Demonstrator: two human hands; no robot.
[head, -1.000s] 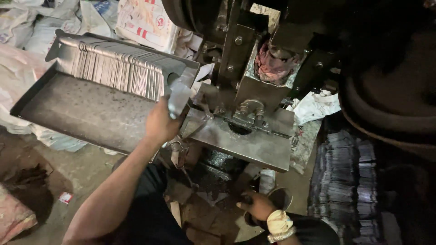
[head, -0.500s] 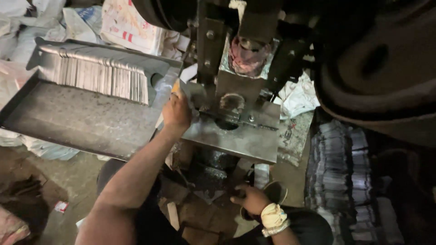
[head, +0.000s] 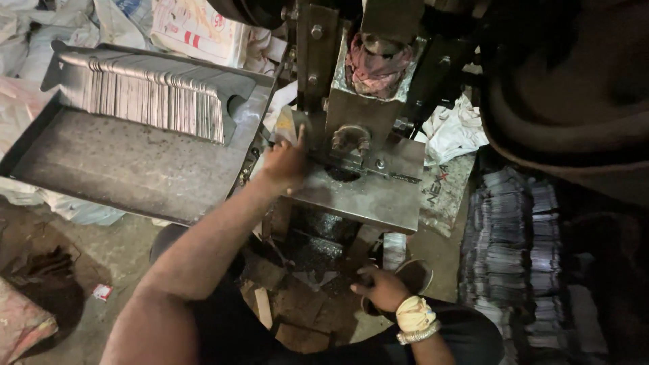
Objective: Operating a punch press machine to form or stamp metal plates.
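My left hand (head: 285, 161) reaches forward and grips a small flat metal blank (head: 289, 124) at the left side of the press machine's die (head: 351, 145), over the steel bed plate (head: 368, 199). A row of the same thin blanks (head: 152, 101) stands on edge in the grey metal tray (head: 128, 169) to the left. My right hand (head: 382, 289), with a cloth band and bangle at the wrist, hangs low beside a dark sandal (head: 414, 274), fingers loosely curled and holding nothing.
The press frame holds a pink rag (head: 375, 59) above the die. Stacks of flat dark pieces (head: 517, 250) lie at the right. White sacks and printed bags (head: 196, 27) sit behind the tray. Crumpled white cloth (head: 456, 128) lies right of the press.
My left hand has moved from the tray's blanks rightward to the press die, carrying a blank. The right hand has stayed low near the sandal.
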